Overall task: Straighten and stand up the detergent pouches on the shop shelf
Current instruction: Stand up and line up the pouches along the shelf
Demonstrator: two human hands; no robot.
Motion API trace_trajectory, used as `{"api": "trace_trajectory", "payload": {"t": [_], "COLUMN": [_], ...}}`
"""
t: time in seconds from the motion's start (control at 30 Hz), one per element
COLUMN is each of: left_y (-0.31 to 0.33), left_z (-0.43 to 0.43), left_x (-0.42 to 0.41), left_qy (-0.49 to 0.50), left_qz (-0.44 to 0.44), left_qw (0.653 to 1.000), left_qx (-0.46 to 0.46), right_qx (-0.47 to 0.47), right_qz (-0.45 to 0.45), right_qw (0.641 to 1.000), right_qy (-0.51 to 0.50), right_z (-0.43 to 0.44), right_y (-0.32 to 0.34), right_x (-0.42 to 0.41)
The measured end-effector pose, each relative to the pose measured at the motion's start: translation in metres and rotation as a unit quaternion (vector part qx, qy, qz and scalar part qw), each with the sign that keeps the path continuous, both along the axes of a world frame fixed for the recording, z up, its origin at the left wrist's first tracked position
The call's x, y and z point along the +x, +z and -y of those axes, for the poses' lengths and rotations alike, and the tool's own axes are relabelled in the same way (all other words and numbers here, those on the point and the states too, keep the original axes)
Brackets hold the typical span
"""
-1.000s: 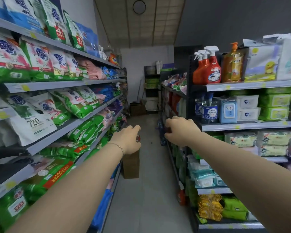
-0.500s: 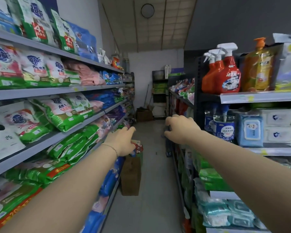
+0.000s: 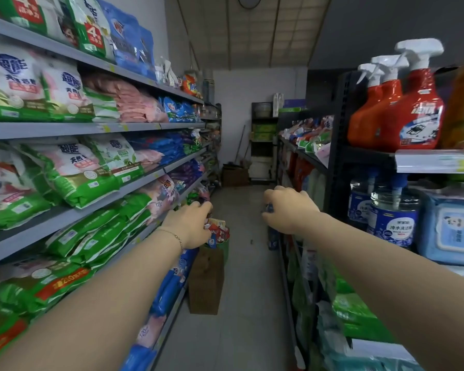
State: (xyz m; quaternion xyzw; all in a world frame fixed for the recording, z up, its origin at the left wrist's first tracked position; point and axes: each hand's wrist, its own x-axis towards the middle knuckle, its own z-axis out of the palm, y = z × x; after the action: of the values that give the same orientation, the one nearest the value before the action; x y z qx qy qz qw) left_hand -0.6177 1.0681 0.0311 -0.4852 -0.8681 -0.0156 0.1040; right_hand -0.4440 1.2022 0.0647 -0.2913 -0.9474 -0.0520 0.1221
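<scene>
1. On the left shelf (image 3: 145,180) the green and pink detergent pouches (image 3: 83,172) lie slumped and leaning back in rows; none looks stood up, so the straightening seems barely begun.
2. The left hand (image 3: 190,226) reaches forward near the shelf edge, fingers curled; whether it grips anything cannot be told.
3. A cardboard box (image 3: 206,279) stands on the aisle floor below it.
4. The right hand (image 3: 287,210) hangs mid-aisle, loosely closed, possibly pinching something small and blue.
5. Red spray bottles (image 3: 410,113) top the right-hand rack.
</scene>
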Motion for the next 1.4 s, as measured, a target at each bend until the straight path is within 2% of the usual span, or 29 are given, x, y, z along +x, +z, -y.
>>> {"api": "trace_trajectory", "payload": {"t": [0.23,0.6,1.03,1.2,1.4], "left_y": [-0.009,0.037,0.027,0.018,0.043], "left_z": [-0.048,-0.119,-0.21,-0.259,-0.343], "left_x": [-0.086,-0.235,-0.326,-0.356,-0.401], "left_qy": [-0.024,-0.036,-0.063,-0.066,-0.064], "left_qz": [-0.012,-0.058,-0.062,-0.08,-0.094], "left_qw": [1.0,0.998,0.996,0.994,0.993], "left_qx": [-0.012,0.001,0.008,-0.019,-0.011], "right_qx": [-0.01,0.001,0.018,0.004,0.012], "right_qz": [0.002,-0.031,-0.028,-0.029,-0.045], "right_qw": [1.0,0.999,0.998,0.999,0.998], "right_qy": [-0.015,-0.035,-0.047,-0.04,-0.029], "right_z": [-0.048,-0.11,-0.197,-0.248,-0.332], "right_y": [-0.009,0.013,0.002,-0.012,0.006], "right_x": [-0.088,-0.221,-0.308,-0.347,-0.392]}}
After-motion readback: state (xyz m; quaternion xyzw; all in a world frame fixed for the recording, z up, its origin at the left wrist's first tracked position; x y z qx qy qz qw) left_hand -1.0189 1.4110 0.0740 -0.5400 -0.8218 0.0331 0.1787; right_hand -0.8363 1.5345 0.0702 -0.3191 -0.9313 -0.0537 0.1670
